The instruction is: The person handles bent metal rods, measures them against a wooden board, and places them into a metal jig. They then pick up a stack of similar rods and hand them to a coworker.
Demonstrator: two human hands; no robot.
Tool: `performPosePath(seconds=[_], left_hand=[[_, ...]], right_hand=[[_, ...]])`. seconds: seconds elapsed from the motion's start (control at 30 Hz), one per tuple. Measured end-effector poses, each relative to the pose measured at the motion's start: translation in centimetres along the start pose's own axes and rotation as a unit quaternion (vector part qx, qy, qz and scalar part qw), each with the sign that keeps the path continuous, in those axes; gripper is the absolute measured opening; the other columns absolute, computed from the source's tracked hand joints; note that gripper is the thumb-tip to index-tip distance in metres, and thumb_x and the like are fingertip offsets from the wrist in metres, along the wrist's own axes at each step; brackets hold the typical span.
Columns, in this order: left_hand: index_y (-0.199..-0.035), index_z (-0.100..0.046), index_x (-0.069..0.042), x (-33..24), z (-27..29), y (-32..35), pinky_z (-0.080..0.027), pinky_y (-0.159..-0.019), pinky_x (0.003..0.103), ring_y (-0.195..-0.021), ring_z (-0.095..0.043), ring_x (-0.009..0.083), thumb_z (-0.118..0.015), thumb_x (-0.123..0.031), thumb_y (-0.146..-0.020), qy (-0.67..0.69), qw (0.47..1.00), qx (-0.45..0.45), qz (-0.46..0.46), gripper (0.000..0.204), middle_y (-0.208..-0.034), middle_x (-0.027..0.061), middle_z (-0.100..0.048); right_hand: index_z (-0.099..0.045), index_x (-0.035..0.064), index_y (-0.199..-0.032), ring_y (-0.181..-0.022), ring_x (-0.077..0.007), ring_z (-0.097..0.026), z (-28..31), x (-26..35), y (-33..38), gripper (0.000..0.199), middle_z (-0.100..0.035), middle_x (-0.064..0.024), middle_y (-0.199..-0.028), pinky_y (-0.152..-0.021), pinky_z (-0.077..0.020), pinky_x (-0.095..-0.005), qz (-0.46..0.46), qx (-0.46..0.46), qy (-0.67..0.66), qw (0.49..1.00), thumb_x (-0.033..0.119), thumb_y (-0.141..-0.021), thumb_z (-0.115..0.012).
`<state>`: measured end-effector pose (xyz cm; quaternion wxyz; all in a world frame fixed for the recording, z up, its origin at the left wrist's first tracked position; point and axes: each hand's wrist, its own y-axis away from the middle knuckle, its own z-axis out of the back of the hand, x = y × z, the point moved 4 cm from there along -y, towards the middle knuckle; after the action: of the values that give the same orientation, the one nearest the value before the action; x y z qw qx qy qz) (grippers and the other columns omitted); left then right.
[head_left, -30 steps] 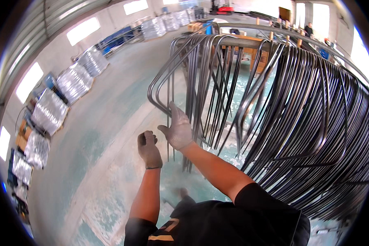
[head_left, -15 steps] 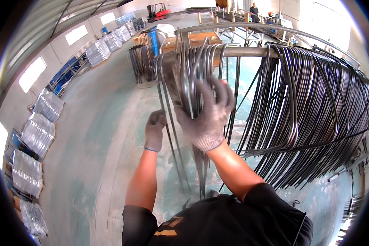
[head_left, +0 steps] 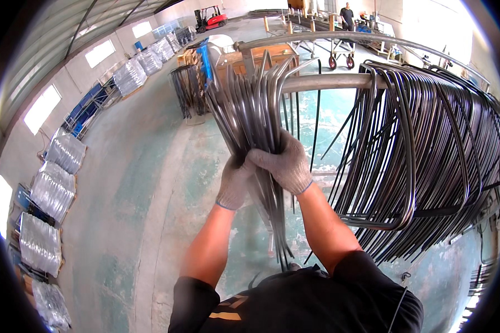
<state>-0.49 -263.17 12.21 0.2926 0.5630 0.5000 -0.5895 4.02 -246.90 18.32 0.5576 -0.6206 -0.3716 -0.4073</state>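
Note:
A bundle of bent dark metal rods (head_left: 254,119) stands nearly upright before me, bent ends at the top and straight ends hanging down. Around its middle, my gloved left hand (head_left: 236,180) grips from the left. My gloved right hand (head_left: 286,166) wraps it from the right, its thumb meeting the left hand. Behind the upper bends runs a thick horizontal pipe (head_left: 333,82); whether the bundle still touches it I cannot tell. Many more bent rods (head_left: 428,150) hang from the pipe at the right, some with long U-shaped bends.
A rack of dark metal pieces (head_left: 188,91) and a wooden crate (head_left: 233,69) stand beyond the pipe. Wrapped pallets (head_left: 53,188) line the left wall. Far off are a red forklift (head_left: 210,19) and a person (head_left: 347,16) near a wheeled cart (head_left: 339,53).
Both hands have closed around the rods, which are now gathered into a tight bundle. My left hand has moved right to meet the right one. The bundle's tops have shifted left along the pipe.

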Motion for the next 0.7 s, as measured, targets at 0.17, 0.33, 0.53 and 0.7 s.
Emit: performPosePath(seconds=[0.17, 0.33, 0.53, 0.7], left_hand=[[-0.145, -0.061, 0.003, -2.1, 0.2, 1.9, -0.053, -0.103, 0.034, -0.12, -0.065, 0.0169, -0.085, -0.038, -0.097, -0.175, 0.982, 0.032, 0.062, 0.067, -0.131, 0.006, -0.071], [-0.143, -0.064, -0.002, -4.2, -1.0, 2.8, -0.055, -0.096, 0.032, -0.111, -0.066, 0.0134, -0.085, -0.028, -0.097, -0.185, 0.981, 0.016, 0.058, 0.057, -0.125, 0.0025, -0.072], [-0.138, -0.063, 0.005, -2.3, -0.3, 2.9, -0.061, -0.095, 0.037, -0.107, -0.074, 0.0239, -0.084, -0.042, -0.095, 0.051, 0.993, -0.069, 0.084, 0.067, -0.12, 0.0104, -0.075], [-0.131, -0.064, 0.003, -3.2, 0.2, 1.8, -0.064, -0.085, 0.042, -0.096, -0.076, 0.0278, -0.087, -0.047, -0.092, 0.053, 0.994, -0.063, 0.074, 0.067, -0.11, 0.0126, -0.074]], right_hand=[[-0.068, -0.0047, -0.135, -0.104, -0.0183, -0.071, -0.4, -0.9, 0.2, 0.061, -0.077, -0.0097, -0.115, -0.099, -0.0578, -0.0364, -0.02, 0.165, -0.157, 0.974, 0.019, -0.084, -0.092], [-0.058, -0.0053, -0.151, -0.126, -0.0408, -0.069, -1.8, -1.7, -3.0, 0.092, -0.069, -0.0224, -0.139, -0.116, -0.0495, -0.0537, -0.055, 0.365, -0.391, 0.843, 0.03, -0.075, -0.096], [-0.062, -0.0068, -0.14, -0.111, -0.0384, -0.075, -4.7, 0.6, -6.4, 0.078, -0.075, -0.0237, -0.12, -0.106, -0.0573, -0.0502, -0.007, 0.406, -0.445, 0.798, 0.023, -0.074, -0.092], [-0.054, -0.0094, -0.148, -0.107, -0.0381, -0.073, -7.0, 3.3, -8.4, 0.089, -0.07, -0.0251, -0.117, -0.103, -0.0593, -0.0597, -0.044, 0.416, -0.5, 0.758, 0.02, -0.071, -0.089]])
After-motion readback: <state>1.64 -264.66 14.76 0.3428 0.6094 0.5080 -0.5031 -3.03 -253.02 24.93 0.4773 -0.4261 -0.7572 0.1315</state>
